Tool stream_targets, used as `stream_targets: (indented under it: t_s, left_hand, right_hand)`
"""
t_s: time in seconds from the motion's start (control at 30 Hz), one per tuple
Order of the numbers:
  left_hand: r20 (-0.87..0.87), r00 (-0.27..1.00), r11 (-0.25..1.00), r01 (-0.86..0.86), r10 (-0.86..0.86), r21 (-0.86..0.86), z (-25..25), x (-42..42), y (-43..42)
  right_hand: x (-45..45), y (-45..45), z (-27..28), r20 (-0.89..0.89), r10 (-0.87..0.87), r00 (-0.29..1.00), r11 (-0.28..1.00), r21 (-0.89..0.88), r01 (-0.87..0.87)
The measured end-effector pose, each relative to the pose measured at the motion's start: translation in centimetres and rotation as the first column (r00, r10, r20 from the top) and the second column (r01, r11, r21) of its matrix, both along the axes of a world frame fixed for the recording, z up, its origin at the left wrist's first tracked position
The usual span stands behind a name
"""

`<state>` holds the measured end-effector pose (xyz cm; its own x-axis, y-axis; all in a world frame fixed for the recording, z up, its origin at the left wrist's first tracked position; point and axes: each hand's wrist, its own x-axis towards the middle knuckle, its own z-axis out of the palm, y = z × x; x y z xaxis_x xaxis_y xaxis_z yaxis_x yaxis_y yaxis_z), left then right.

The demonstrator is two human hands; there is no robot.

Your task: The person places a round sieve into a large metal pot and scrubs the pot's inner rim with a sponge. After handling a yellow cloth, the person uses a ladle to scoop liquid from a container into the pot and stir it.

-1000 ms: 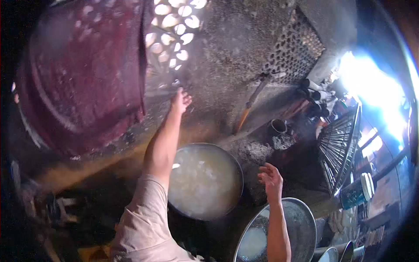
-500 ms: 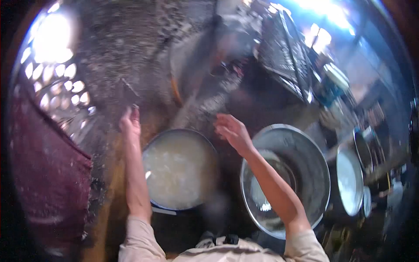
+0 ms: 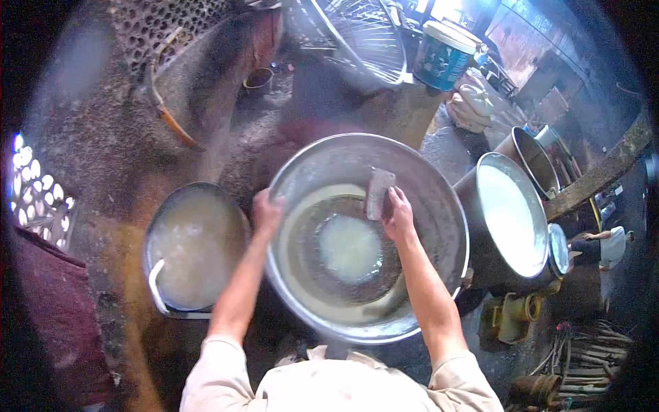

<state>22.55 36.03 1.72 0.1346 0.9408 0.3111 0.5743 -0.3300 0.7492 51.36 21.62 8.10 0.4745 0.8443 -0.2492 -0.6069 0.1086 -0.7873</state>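
A wide metal basin (image 3: 449, 275) stands in front of me, with pale liquid pooled around the middle of its bottom. Over the right part of the basin, my right hand (image 3: 397, 214) is closed on a flat greyish block (image 3: 379, 194). My left hand (image 3: 267, 211) is at the basin's left rim; it is blurred, and its fingers cannot be made out clearly. Left of the basin sits a round pot of cloudy, pale liquid (image 3: 195, 247), with a white curved handle (image 3: 156, 287) at its lower left.
At the right stands a large pot of white liquid (image 3: 511, 216), beside another deep pot (image 3: 537, 161). A blue bucket (image 3: 443, 58) and a wire rack (image 3: 364, 38) are at the top. Sticks (image 3: 594, 360) lie lower right. Further right is another person (image 3: 611, 247).
The view has swung right, bringing the basin to the middle. Both hands have moved from near the cloudy pot to the basin. The block now shows in my right hand.
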Motion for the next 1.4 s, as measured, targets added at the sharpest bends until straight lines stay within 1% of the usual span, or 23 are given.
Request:
stream_targets:
  t_s: [0.03,0.07,0.1,0.13,0.2,0.23,0.27,0.33,0.43,0.5,0.57,0.7,0.77,0.83,0.97,1.0,1.07,1.13,1.17,1.2,1.27,1.33,1.4]
  left_hand:
    - [-0.174,0.971,0.986,-0.163,0.166,0.030,-3.8,-1.8,1.9]
    - [-0.304,0.917,0.962,-0.274,0.258,-0.010,-5.7,-3.0,2.6]
    - [-0.456,0.825,0.911,-0.407,0.333,-0.071,-8.4,-4.4,3.0]
    - [-0.520,0.839,0.869,-0.372,0.163,-0.327,-7.7,-5.1,2.1]
    - [-0.531,0.827,0.883,-0.376,0.182,-0.282,-8.5,-5.4,0.7]
    - [-0.500,0.841,0.905,-0.359,0.208,-0.227,-8.1,-5.5,0.1]
    - [-0.502,0.839,0.897,-0.370,0.210,-0.242,-7.7,-5.7,-0.2]
    - [-0.572,0.813,0.921,-0.301,0.113,-0.246,-6.6,-5.8,-0.7]
    - [-0.539,0.817,0.935,-0.325,0.203,-0.141,-8.9,-6.1,-0.9]
    - [-0.582,0.785,0.931,-0.343,0.211,-0.124,-8.2,-5.5,-1.6]
    - [-0.625,0.750,0.928,-0.356,0.215,-0.108,-7.8,-5.3,-2.2]
    - [-0.632,0.739,0.928,-0.364,0.233,-0.084,-6.3,-4.7,-3.3]
    - [-0.649,0.727,0.921,-0.375,0.226,-0.099,-5.6,-4.3,-3.8]
    - [-0.630,0.739,0.929,-0.364,0.240,-0.073,-5.7,-4.3,-4.3]
    - [-0.638,0.733,0.930,-0.361,0.236,-0.070,-4.3,-4.1,-4.8]
    - [-0.620,0.749,0.930,-0.358,0.235,-0.080,-3.8,-4.1,-4.8]
    - [-0.578,0.780,0.929,-0.357,0.238,-0.101,-4.3,-4.5,-4.7]
    - [-0.618,0.751,0.924,-0.369,0.233,-0.100,-3.6,-4.0,-4.9]
    - [-0.653,0.724,0.924,-0.369,0.220,-0.098,-3.2,-3.6,-4.8]
    - [-0.623,0.747,0.926,-0.365,0.232,-0.093,-2.9,-3.5,-4.7]
    - [-0.650,0.725,0.916,-0.385,0.227,-0.109,-2.7,-3.5,-4.7]
    - [-0.682,0.697,0.909,-0.401,0.223,-0.113,-2.8,-3.9,-4.2]
    - [-0.680,0.700,0.922,-0.377,0.219,-0.092,-3.7,-4.4,-3.6]
  right_hand:
    - [2.6,-0.8,-2.2,-0.021,-0.042,0.999,0.999,0.007,0.042]
    - [5.7,-1.0,-5.2,-0.030,-0.044,0.999,0.990,0.130,0.047]
    - [7.2,-2.2,-5.0,-0.041,-0.038,0.998,0.992,0.117,0.042]
    - [9.2,-2.9,-6.5,0.010,-0.050,0.999,0.996,0.075,0.049]
    - [12.0,-4.6,-7.1,0.118,-0.035,0.992,0.997,-0.065,0.043]
    - [13.3,-4.7,-7.9,0.235,-0.065,0.970,0.965,-0.232,0.121]
    - [15.7,-4.5,-9.5,0.439,0.000,0.898,0.968,-0.225,0.110]
    - [21.1,-3.9,-11.8,0.768,0.174,0.617,0.947,-0.302,0.110]
    - [24.3,0.1,-10.0,0.934,0.357,-0.007,0.901,-0.342,0.265]
    - [24.5,4.3,-8.1,0.887,0.329,-0.323,0.942,-0.285,0.177]
    - [21.9,9.5,-5.7,0.712,0.365,-0.600,0.926,-0.342,0.159]
    - [15.1,19.9,-7.5,0.412,0.054,-0.909,0.942,-0.324,-0.091]
    - [9.2,22.6,-7.2,0.193,-0.188,-0.963,0.936,-0.262,-0.236]
    - [6.0,25.1,-9.3,0.191,-0.375,-0.907,0.880,-0.234,-0.413]
    - [6.8,27.0,-13.2,0.206,-0.387,-0.899,0.852,-0.293,-0.434]
    - [10.0,28.2,-17.5,0.324,-0.302,-0.897,0.884,-0.256,-0.390]
    - [15.5,27.2,-19.8,0.439,-0.213,-0.873,0.913,-0.229,-0.338]
    - [20.7,22.2,-19.7,0.049,0.087,-0.995,0.921,-0.386,0.061]
    - [24.1,19.4,-19.4,-0.169,0.234,-0.958,0.872,-0.399,0.283]
    - [28.3,17.0,-21.7,-0.270,0.338,-0.902,0.823,-0.379,0.422]
    - [33.2,11.3,-25.7,-0.255,0.431,-0.866,0.776,-0.384,0.500]
    - [31.0,3.8,-22.1,-0.142,0.454,-0.880,0.781,-0.412,0.469]
    - [29.9,-0.9,-21.6,-0.132,0.551,-0.824,0.724,-0.415,0.551]
